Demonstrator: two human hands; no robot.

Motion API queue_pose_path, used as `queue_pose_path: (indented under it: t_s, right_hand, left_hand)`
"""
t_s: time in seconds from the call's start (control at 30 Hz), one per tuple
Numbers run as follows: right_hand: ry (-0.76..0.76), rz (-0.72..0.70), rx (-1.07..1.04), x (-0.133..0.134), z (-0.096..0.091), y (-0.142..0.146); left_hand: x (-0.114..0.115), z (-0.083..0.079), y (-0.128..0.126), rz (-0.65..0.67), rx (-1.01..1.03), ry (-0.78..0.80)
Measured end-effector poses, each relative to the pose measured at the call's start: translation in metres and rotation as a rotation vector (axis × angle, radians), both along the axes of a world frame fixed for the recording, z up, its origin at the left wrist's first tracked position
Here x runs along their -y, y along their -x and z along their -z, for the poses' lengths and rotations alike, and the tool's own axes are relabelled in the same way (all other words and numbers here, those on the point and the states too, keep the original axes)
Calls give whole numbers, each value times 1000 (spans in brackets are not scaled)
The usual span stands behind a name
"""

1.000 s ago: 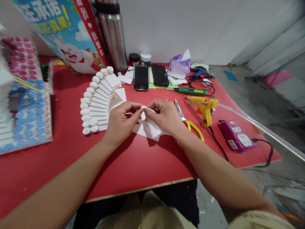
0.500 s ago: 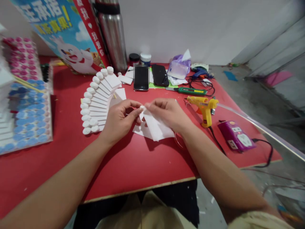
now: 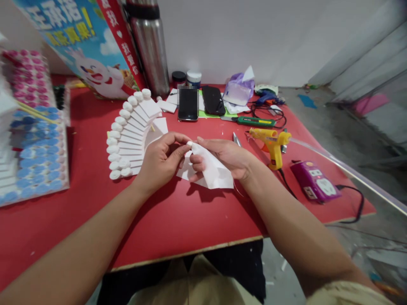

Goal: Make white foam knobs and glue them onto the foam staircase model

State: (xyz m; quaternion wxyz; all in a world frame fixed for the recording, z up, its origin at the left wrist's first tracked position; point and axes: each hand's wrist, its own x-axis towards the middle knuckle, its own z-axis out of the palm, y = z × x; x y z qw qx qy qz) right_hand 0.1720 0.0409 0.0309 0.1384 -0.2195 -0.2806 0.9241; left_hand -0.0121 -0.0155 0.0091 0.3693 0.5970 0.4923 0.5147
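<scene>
In the middle of the head view, my left hand [image 3: 162,160] pinches the small rolled end [image 3: 190,144] of a thin white strip [image 3: 216,171]. I cannot tell whether the strip is paper or cloth. My right hand [image 3: 227,154] is closed on this strip near the roll, with fingers curled under it and its loose end hanging toward me. Partly hidden below both hands lies a white piece [image 3: 182,172] on the table. Left of my left hand, several flat white pieces with round white rolls [image 3: 118,127] at their ends are fanned out.
On the red table [image 3: 190,228], a yellow glue gun [image 3: 270,142], a purple power box [image 3: 315,180] and a green cutter [image 3: 256,121] lie to the right. Phones [image 3: 213,101] and a steel flask [image 3: 151,51] stand behind. A tray of blue rolls [image 3: 41,165] is left.
My right hand has turned, so its fingers now show beneath the strip. The left hand keeps its pinch on the rolled end, almost in the same place.
</scene>
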Motion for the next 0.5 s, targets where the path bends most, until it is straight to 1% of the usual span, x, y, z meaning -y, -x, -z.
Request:
queue_pose_path:
  t_s: [0.17, 0.27, 0.4, 0.47, 0.5]
  right_hand:
    - [-183, 134, 112, 4, 0, -1]
    - [-312, 167, 177, 5, -2, 0]
    - [-542, 251, 362, 5, -1, 3]
    - [-691, 316, 467, 7, 0, 6]
    - [-791, 359, 529, 8, 1, 8]
  left_hand:
    - [-1, 1, 0, 5, 32, 50]
    - [-1, 1, -1, 5, 40, 73]
    - [-1, 0, -2, -29, 52, 97]
    - [0, 0, -3, -50, 62, 117]
    - [0, 0, -4, -60, 69, 126]
